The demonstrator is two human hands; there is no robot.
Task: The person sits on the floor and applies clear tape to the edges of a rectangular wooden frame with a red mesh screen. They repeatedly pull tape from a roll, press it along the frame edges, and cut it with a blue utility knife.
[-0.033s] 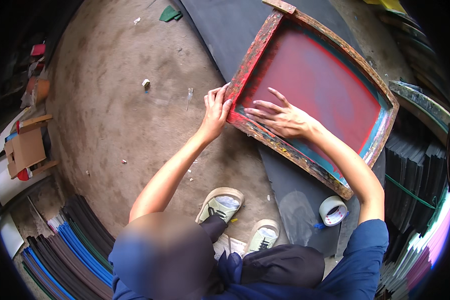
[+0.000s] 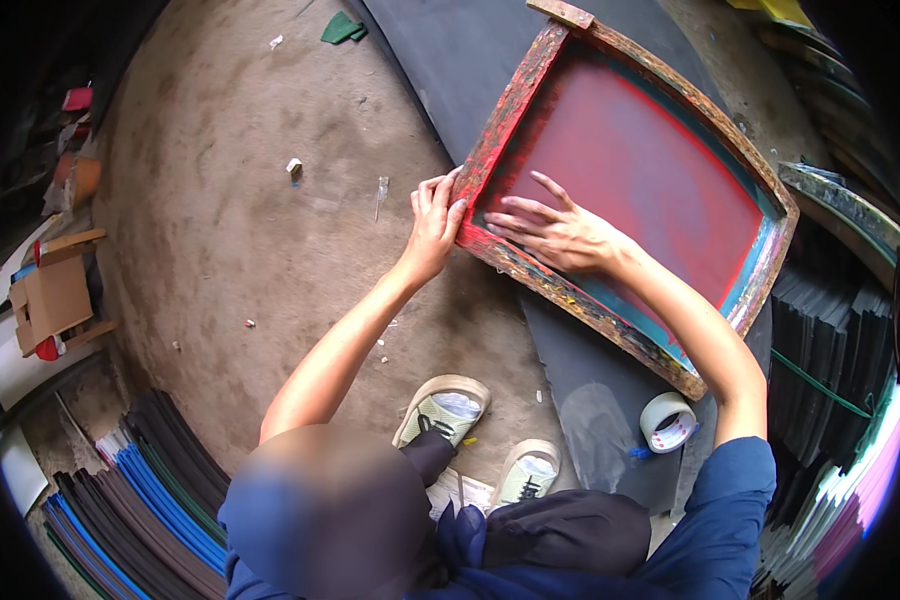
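Paint-stained frame, person's left hand touching its leftmost corner, whether clamped unclear, right hand over its reddish mesh, fingers spread apart

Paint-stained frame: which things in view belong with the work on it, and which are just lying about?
In use: wooden frame, left hand at its corner; reddish panel, right hand over it; probably the black surface beneath.

Apparently lying about: tape roll, green scrap, cardboard box.
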